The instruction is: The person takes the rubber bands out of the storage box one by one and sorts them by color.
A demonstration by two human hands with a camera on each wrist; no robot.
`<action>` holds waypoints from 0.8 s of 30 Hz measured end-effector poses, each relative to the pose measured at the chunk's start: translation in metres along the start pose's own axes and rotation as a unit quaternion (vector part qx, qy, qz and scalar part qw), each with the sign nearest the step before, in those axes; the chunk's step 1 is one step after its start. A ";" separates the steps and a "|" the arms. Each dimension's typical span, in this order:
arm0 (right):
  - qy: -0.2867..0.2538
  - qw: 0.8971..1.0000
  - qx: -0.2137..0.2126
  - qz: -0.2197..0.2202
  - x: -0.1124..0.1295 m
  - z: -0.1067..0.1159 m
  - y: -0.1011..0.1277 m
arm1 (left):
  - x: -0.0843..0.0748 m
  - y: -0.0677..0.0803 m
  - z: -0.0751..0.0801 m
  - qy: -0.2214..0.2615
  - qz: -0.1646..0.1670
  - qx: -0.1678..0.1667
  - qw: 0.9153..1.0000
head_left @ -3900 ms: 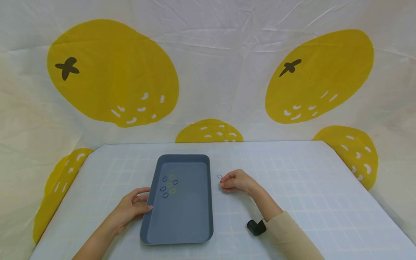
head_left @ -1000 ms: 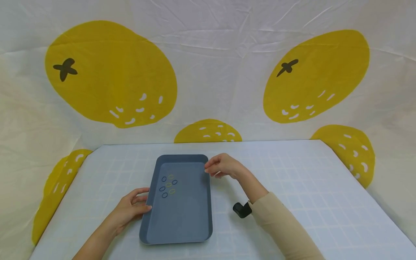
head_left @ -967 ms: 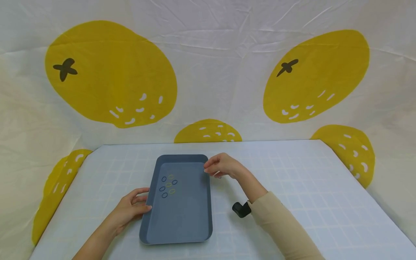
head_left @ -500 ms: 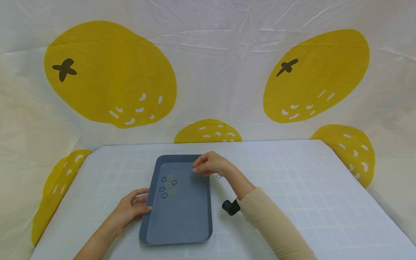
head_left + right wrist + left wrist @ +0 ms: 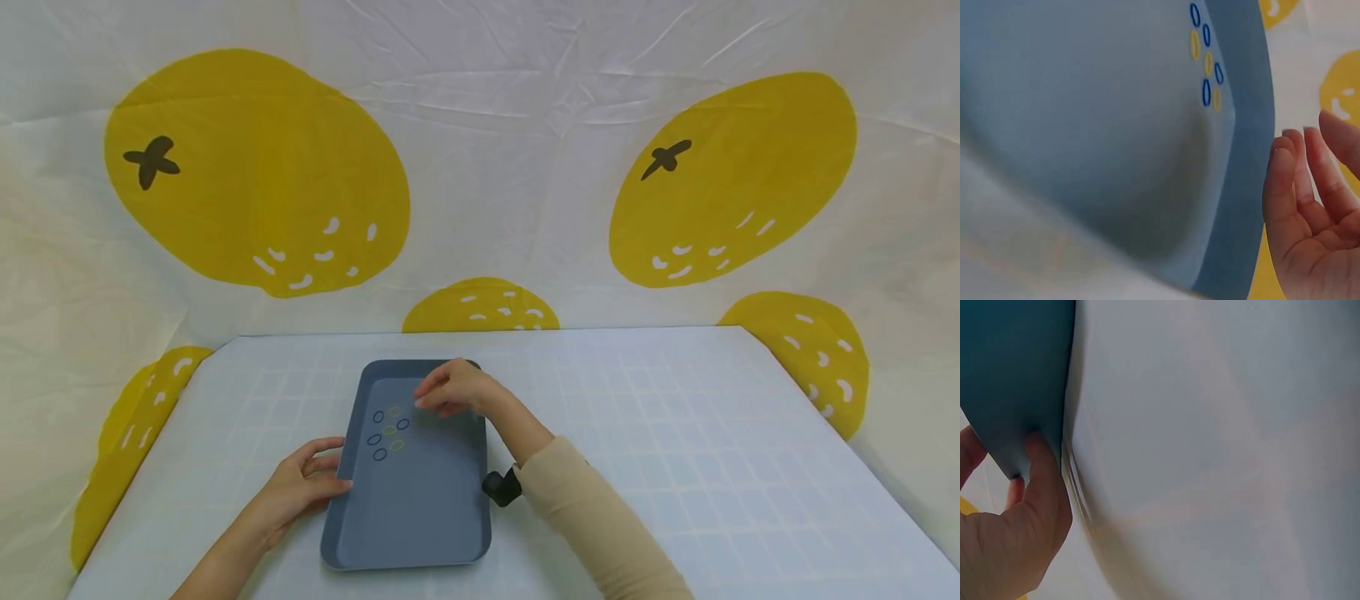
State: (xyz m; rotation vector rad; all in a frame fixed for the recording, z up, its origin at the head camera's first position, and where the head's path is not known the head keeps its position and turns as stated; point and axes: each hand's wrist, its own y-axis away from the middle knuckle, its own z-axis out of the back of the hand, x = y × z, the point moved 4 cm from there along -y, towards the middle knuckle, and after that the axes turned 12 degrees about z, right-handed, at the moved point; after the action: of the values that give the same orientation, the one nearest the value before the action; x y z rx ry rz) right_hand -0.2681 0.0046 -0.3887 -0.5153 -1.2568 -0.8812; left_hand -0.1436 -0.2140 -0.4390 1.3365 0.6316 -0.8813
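Nearest me, my left hand rests on the bench, a white surface with a pale grid. Its fingers are only slightly bent and its fingertips press against the outer left wall of the grey-blue rectangular plastic tray; nothing is gripped.

A small black wrist-mounted device sits under my beige sleeve, just over the tray's right rim.

My right hand is over the far half of the tray, just right of the rings. In the head view its fingertips are drawn together; in the right wrist view the fingers look loosely curved. I cannot tell whether anything is pinched between them; it is too small to see.

The small thin elastic rings lie flat on the tray floor in its far left part, a close cluster of seven: four dark blue, three yellow-green, near each other but mostly apart. Nothing covers them.

Beyond the bench hangs a white cloth backdrop with large yellow citrus shapes, wrinkled.
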 end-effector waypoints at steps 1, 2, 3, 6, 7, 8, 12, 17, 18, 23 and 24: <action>-0.001 1.000 0.001 0.001 0.000 -0.002 -0.001 | 0.000 0.000 0.000 0.001 0.000 0.000 1.000; -0.003 1.000 0.001 0.001 -0.001 -0.005 -0.002 | 0.000 0.000 -0.001 0.001 -0.001 -0.001 1.000; -0.004 1.000 -0.002 0.002 -0.001 -0.007 -0.003 | 0.000 -0.001 -0.001 0.000 -0.001 -0.002 1.000; -0.004 1.000 -0.010 0.004 -0.003 -0.013 -0.007 | 0.001 -0.003 -0.001 0.000 0.001 -0.004 1.000; -0.002 1.000 -0.012 0.003 -0.004 -0.014 -0.008 | 0.001 -0.003 -0.001 -0.001 0.001 -0.004 1.000; 0.000 1.000 -0.016 0.001 -0.005 -0.016 -0.009 | 0.001 -0.003 -0.001 -0.001 0.001 -0.004 1.000; 0.004 1.000 -0.027 -0.002 -0.011 -0.023 -0.013 | 0.001 -0.004 -0.001 -0.002 -0.001 -0.001 1.000; -0.003 0.999 -0.051 -0.007 -0.019 -0.030 -0.016 | 0.001 -0.003 -0.002 -0.001 0.003 -0.006 1.000; -0.003 0.998 -0.056 -0.009 -0.020 -0.031 -0.017 | 0.001 -0.002 -0.002 0.000 0.004 -0.008 1.000; 0.017 0.996 -0.083 -0.019 -0.026 -0.036 -0.016 | 0.000 -0.003 -0.002 0.001 -0.002 -0.006 1.000; 0.021 0.996 -0.086 -0.021 -0.027 -0.037 -0.016 | 0.000 -0.003 -0.002 0.001 -0.002 -0.005 1.000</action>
State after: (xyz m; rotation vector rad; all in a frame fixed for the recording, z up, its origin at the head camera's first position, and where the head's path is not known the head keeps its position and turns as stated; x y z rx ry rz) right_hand -0.2606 -0.0250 -0.4259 -0.6053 -1.1618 -1.0378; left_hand -0.1455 -0.2119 -0.4409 1.3275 0.6403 -0.8793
